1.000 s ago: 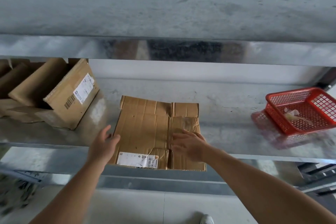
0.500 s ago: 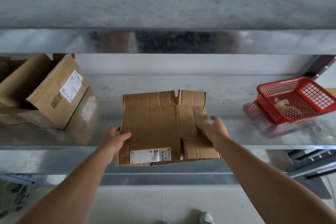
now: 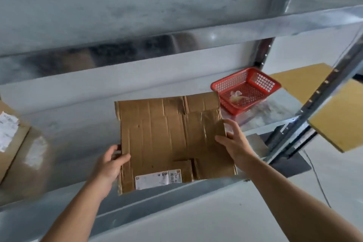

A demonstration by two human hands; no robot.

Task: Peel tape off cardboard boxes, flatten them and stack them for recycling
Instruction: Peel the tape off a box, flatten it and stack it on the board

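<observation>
On metal shelf (image 3: 82, 129), our L hand (image 3: 109, 165) & R hand (image 3: 234, 143) each grip flattened box (image 3: 169, 139) by its side edges, fingers curled; red basket (image 3: 245, 89) near.

flattened box (image 3: 167, 139): on shelf (image 3: 78, 133), at its front edge
basket (image 3: 231, 83): behind-right of flattened box
other box (image 3: 9, 143): left of flattened box
</observation>
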